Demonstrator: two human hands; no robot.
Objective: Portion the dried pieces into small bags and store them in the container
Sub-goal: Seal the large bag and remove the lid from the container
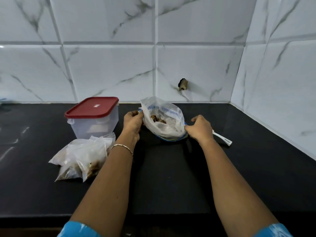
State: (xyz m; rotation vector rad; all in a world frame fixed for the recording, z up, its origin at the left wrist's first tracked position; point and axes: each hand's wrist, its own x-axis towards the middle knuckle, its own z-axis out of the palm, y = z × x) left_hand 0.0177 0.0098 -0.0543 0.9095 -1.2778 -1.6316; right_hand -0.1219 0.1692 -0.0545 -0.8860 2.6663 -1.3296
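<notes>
A large clear bag with blue print stands open on the black counter, with brown dried pieces inside. My left hand grips the bag's left rim. My right hand pinches its right rim near the blue edge. Left of my arms lie several small filled bags in a heap, holding brown pieces. Behind them stands a clear plastic container with a red lid, its lid on.
A white plastic tool lies on the black counter just right of my right hand. White marble-look tiled walls close off the back and right side. The counter's front edge runs under my forearms.
</notes>
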